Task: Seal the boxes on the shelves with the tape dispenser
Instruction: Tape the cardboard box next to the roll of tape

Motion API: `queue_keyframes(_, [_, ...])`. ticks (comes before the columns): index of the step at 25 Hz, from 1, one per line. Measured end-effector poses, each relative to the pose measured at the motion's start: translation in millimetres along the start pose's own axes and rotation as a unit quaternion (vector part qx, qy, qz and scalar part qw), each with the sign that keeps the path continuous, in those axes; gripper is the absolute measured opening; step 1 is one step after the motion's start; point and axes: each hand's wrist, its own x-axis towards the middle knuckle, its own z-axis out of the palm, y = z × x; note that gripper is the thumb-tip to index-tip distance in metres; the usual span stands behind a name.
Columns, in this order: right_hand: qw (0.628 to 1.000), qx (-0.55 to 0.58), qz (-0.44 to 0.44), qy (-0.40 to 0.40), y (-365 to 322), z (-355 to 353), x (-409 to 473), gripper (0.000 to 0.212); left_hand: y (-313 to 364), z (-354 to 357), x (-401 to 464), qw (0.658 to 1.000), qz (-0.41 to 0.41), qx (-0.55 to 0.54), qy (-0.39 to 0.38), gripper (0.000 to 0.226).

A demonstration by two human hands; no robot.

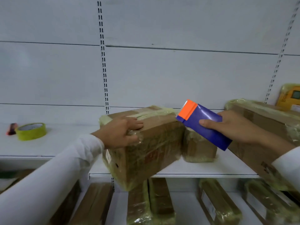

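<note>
You are pressing your left hand (125,130) flat, fingers together, on the taped box (146,143) at the shelf (203,171) edge, while your right hand (233,125) fingers are clamping the tape dispenser (203,125) just beside it. Most boxes look wrapped already; few seem left.

A single wide-angle head camera looks forward and slightly down, close to a white metal shelf (203,169) at roughly chest height. Both white-sleeved arms enter from the bottom corners. Straight lines bow toward the edges, and the lower tier appears blurred.
</note>
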Motion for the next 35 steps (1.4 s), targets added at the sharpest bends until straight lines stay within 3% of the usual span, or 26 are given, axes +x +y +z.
queue_keyframes(2, [1.000,0.022,-0.010,0.012,-2.2,-5.3,-1.3,0.040,-21.6,-12.8,-10.0,0.999,-0.005,-0.014,-0.043,0.031])
queue_keyframes(4, [0.999,0.032,-0.008,0.012,-4.8,-7.2,-2.3,0.042,-41.7,-16.2,-21.6,0.996,-0.067,-0.017,-0.065,0.028])
queue_keyframes(6, [1.000,0.028,-0.006,-0.001,-6.1,-7.0,-4.5,0.051,-55.7,-16.7,-29.7,0.984,-0.164,0.064,-0.032,0.031])
queue_keyframes(9, [1.000,0.020,-0.006,-0.013,-3.2,-4.7,-7.6,0.070,-46.1,-10.7,-21.1,0.932,-0.279,0.224,0.059,0.017])
queue_keyframes(11, [1.000,0.025,0.002,-0.015,-1.5,-3.9,-8.1,0.080,-16.9,4.9,-0.9,0.939,-0.245,0.200,0.136,0.024])
queue_keyframes(13, [0.999,0.032,0.013,-0.019,-1.5,-2.9,-10.7,0.080,22.2,30.2,24.8,0.959,-0.184,0.139,0.165,0.048])
queue_keyframes(16, [0.999,0.042,0.008,-0.032,1.8,-3.2,-15.0,0.074,63.6,64.2,66.5,0.975,-0.194,0.088,0.064,0.075])
queue_keyframes(20, [0.998,0.048,-0.004,-0.040,8.5,-7.0,-21.4,0.065,68.4,74.2,76.1,0.968,-0.207,0.112,0.091,0.047])
queue_keyframes(23, [0.997,0.054,-0.011,-0.049,8.0,-9.1,-22.7,0.057,48.9,57.8,52.8,0.988,-0.128,-0.006,0.091,0.034])
queue_keyframes(28, [0.994,0.067,-0.032,-0.083,-4.6,-1.4,-17.6,0.055,5.1,13.9,-6.2,0.970,-0.097,-0.220,0.027,0.048])
queue_keyframes(35, [0.981,0.094,-0.078,-0.153,-26.1,25.9,-13.7,0.044,-19.2,-2.8,-52.2,0.960,-0.141,-0.237,0.050,0.047])
